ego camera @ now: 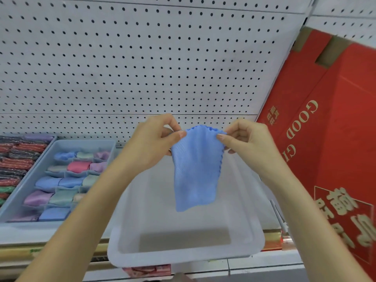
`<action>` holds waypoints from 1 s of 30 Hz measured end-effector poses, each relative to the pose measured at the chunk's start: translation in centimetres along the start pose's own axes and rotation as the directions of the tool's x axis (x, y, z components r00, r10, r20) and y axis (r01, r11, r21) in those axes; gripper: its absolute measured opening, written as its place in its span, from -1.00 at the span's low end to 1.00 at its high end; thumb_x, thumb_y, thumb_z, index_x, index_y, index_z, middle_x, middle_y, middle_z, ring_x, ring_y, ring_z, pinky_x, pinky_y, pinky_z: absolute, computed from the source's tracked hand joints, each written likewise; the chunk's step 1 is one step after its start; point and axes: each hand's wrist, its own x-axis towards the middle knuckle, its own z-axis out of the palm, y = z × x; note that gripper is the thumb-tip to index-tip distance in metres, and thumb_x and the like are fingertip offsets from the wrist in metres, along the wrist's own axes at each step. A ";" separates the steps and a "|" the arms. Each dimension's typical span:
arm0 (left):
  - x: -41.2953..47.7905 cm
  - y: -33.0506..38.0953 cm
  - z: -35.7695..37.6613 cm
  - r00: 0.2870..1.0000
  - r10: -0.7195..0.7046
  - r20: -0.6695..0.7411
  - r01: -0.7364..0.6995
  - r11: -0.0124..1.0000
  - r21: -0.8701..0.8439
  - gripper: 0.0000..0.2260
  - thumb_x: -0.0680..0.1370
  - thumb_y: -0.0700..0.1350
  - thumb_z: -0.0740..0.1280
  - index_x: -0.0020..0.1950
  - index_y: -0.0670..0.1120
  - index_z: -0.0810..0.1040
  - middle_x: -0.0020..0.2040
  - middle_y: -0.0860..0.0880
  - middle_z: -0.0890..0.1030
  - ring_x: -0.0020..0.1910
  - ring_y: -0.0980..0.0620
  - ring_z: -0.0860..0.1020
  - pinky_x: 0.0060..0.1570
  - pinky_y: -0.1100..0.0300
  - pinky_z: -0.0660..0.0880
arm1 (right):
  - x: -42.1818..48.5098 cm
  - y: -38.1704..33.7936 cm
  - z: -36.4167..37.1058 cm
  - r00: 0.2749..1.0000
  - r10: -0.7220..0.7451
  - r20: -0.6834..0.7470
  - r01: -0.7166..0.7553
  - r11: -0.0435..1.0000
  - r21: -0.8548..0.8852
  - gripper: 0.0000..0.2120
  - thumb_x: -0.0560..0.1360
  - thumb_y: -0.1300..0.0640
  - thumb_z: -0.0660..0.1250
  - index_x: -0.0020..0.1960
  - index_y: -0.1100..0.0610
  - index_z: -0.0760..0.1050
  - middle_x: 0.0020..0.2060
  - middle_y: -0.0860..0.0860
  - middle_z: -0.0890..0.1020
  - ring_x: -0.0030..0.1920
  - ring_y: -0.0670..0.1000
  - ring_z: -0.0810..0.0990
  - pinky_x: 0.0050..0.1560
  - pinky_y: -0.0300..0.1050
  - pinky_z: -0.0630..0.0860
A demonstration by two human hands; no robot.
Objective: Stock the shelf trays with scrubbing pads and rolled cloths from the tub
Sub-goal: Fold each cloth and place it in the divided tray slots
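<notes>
A blue cloth [195, 171] hangs unrolled above the translucent white tub [183, 255], which sits on the shelf edge and looks empty inside. My left hand [154, 141] pinches the cloth's top left corner. My right hand [244, 139] pinches its top right corner. To the left lies a grey divided tray [26, 188] with rolled cloths in blue, pink, purple and green in its compartments. Further left, a second tray [14, 159] is packed with striped red, dark and green scrubbing pads.
A white pegboard wall [132, 58] rises behind the shelf. A large red carton [329, 129] with gold lettering leans at the right, close to my right arm. The shelf's front rail [24, 249] runs below the trays.
</notes>
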 end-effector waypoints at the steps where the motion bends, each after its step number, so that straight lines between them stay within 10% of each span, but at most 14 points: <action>1: 0.0 0.2 0.4 1.000 -0.012 -0.023 0.011 1.000 -0.022 -0.86 0.55 -0.17 0.34 -0.21 -0.14 0.49 -0.42 -0.03 0.62 -0.38 0.08 0.55 -0.27 0.23 0.59 | -0.3 -0.3 0.3 1.000 0.011 0.009 -0.012 0.998 0.054 -0.90 0.44 0.22 0.43 -0.22 0.16 0.52 -0.37 -0.02 0.64 -0.36 -0.08 0.61 -0.29 -0.19 0.50; 9: -1.0 1.8 2.9 0.986 0.076 -0.146 -0.100 0.982 -0.159 -0.85 0.53 -0.19 0.35 -0.23 -0.06 0.62 -0.36 0.01 0.67 -0.31 0.05 0.66 -0.27 0.20 0.61 | -2.4 -2.1 3.5 0.985 -0.036 -0.168 0.089 0.945 0.316 -0.89 0.44 0.27 0.42 -0.25 0.17 0.54 -0.43 0.00 0.64 -0.42 -0.06 0.61 -0.32 -0.22 0.55; 24: -1.3 1.9 3.3 0.992 -0.009 -0.124 -0.021 0.971 -0.238 -0.72 0.62 -0.15 0.23 -0.16 -0.29 0.60 -0.23 -0.23 0.66 -0.21 -0.13 0.66 -0.21 0.12 0.63 | -3.0 -2.1 4.4 0.976 -0.157 -0.150 0.184 0.965 0.185 -0.76 0.40 0.30 0.45 -0.28 -0.02 0.56 -0.38 -0.12 0.63 -0.33 -0.12 0.63 -0.18 -0.23 0.59; 30: -1.8 2.3 2.2 0.999 -0.024 0.021 0.029 0.954 -0.298 -0.87 0.49 -0.12 0.40 -0.08 -0.18 0.64 -0.21 -0.09 0.71 -0.18 0.05 0.68 -0.11 0.21 0.61 | -3.0 -1.7 2.8 0.986 -0.126 0.113 0.088 0.952 0.292 -0.61 0.49 0.42 0.23 -0.14 -0.05 0.62 -0.18 -0.10 0.70 -0.09 -0.11 0.66 0.03 -0.23 0.56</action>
